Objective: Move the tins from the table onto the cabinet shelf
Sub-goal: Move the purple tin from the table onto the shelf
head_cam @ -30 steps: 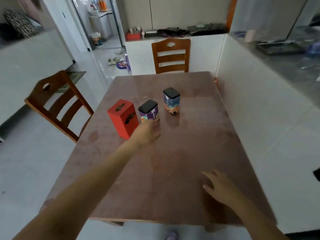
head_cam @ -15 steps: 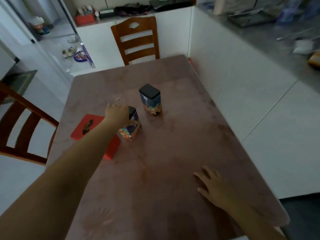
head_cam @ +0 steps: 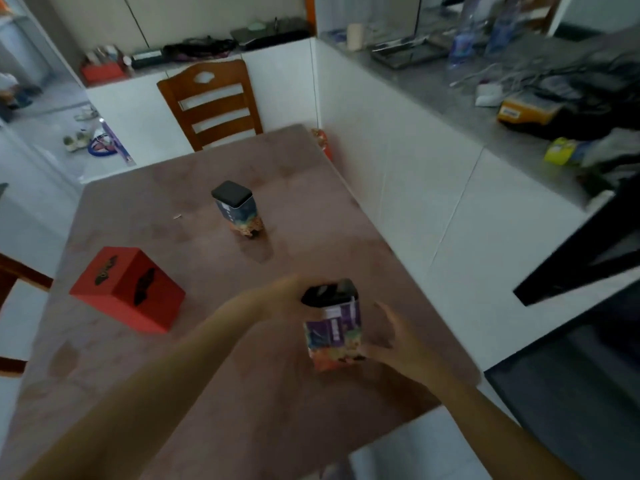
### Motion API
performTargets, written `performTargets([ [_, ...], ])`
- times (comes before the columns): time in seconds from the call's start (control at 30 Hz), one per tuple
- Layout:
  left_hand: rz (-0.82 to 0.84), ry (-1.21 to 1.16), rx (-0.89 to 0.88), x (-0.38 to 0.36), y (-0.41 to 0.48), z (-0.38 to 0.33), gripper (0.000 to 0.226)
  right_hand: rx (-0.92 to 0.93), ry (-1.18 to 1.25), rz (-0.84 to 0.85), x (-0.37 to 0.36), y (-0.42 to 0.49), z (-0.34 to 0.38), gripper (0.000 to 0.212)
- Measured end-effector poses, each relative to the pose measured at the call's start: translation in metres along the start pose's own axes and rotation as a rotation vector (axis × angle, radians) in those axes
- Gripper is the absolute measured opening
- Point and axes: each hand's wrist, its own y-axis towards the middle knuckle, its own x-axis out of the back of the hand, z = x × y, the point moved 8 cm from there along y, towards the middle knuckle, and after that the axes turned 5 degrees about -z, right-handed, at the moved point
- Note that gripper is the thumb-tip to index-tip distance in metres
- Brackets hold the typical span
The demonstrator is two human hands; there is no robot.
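My left hand (head_cam: pixel 284 301) grips the black lid of a purple, colourfully printed tin (head_cam: pixel 334 332) and holds it above the near right part of the brown table (head_cam: pixel 194 358). Just to the tin's right, my right hand (head_cam: pixel 398 344) is spread with its fingers at the tin's lower side; whether it touches is blurred. A second black-lidded tin (head_cam: pixel 237 209) stands upright near the table's middle. A red box-shaped tin (head_cam: pixel 128 289) sits at the left edge.
A white half-wall (head_cam: pixel 415 188) runs along the table's right side, topped by a cluttered grey counter (head_cam: pixel 519 81). A wooden chair (head_cam: pixel 211 102) stands at the far end, another chair (head_cam: pixel 14 289) at the left. A dark piece of furniture (head_cam: pixel 588 271) is at the right.
My left hand has lifted the purple tin from beside the red tin and carried it toward me and to the right. My right hand rose from the table to meet it.
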Motion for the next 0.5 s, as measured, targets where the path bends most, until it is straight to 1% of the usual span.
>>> performTargets([
  [0.03, 0.034, -0.078, -0.030, -0.022, 0.003, -0.025, 0.043, 0.005, 0.175, -0.005, 0.014, -0.013, 0.002, 0.099],
  [0.07, 0.049, -0.160, -0.055, -0.043, 0.005, -0.051, 0.040, 0.023, 0.273, -0.027, 0.031, -0.028, 0.000, 0.091],
  [0.13, 0.029, -0.341, -0.086, -0.080, 0.008, -0.101, 0.038, 0.036, 0.301, -0.155, 0.075, -0.066, -0.017, 0.070],
  [0.2, -0.026, -0.566, -0.051, -0.115, 0.012, -0.143, 0.052, 0.006, 0.359, -0.325, 0.125, -0.113, -0.043, 0.059],
  [0.27, -0.006, -0.691, -0.032, -0.159, 0.020, -0.199, 0.074, -0.015, 0.447, -0.508, 0.183, -0.170, -0.073, 0.048],
  [0.3, 0.035, -0.657, -0.052, -0.182, 0.026, -0.232, 0.082, -0.007, 0.477, -0.578, 0.210, -0.199, -0.084, 0.045],
  [0.33, 0.074, -0.624, -0.098, -0.205, 0.031, -0.267, 0.082, 0.013, 0.500, -0.640, 0.236, -0.228, -0.093, 0.045],
  [0.4, 0.111, -0.604, -0.202, -0.241, 0.039, -0.336, 0.060, 0.087, 0.493, -0.760, 0.288, -0.287, -0.104, 0.050],
  [0.43, 0.111, -0.601, -0.225, -0.254, 0.042, -0.366, 0.054, 0.122, 0.462, -0.814, 0.312, -0.314, -0.107, 0.051],
  [0.5, 0.107, -0.609, -0.269, -0.272, 0.049, -0.423, 0.056, 0.192, 0.408, -0.898, 0.358, -0.364, -0.108, 0.047],
])
